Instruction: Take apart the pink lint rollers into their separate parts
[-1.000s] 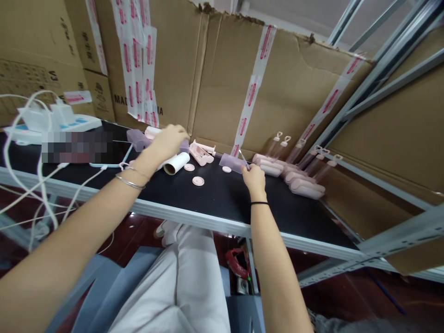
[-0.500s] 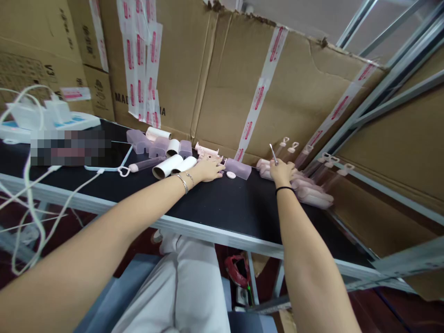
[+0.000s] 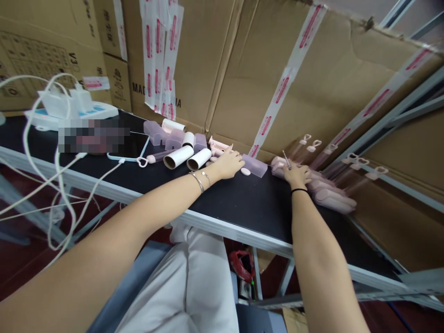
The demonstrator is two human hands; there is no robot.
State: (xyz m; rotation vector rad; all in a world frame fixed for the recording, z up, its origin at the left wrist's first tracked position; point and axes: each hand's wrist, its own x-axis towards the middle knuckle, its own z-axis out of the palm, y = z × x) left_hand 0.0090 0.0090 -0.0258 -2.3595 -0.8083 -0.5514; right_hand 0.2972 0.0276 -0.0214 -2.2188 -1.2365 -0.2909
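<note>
My left hand is over the table beside pink plastic parts, fingers stretched to the right. Its fingertips are near a translucent purple cover and a small white round cap. Between my right thumb and fingers a thin metal tool sticks up; its exact kind is unclear. My right hand rests at the left end of a row of pink rollers with heart-shaped handle loops. Its fingertips are partly hidden among them.
White paper rolls with cardboard cores and purple covers lie left of my left hand. A phone, cables and a power strip are further left. Cardboard walls the back; metal shelf bars rise at the right.
The camera view has shifted, so everything appears displaced. My left hand has moved off the pink parts toward the purple cover. My right hand stays by the rollers with the metal tool.
</note>
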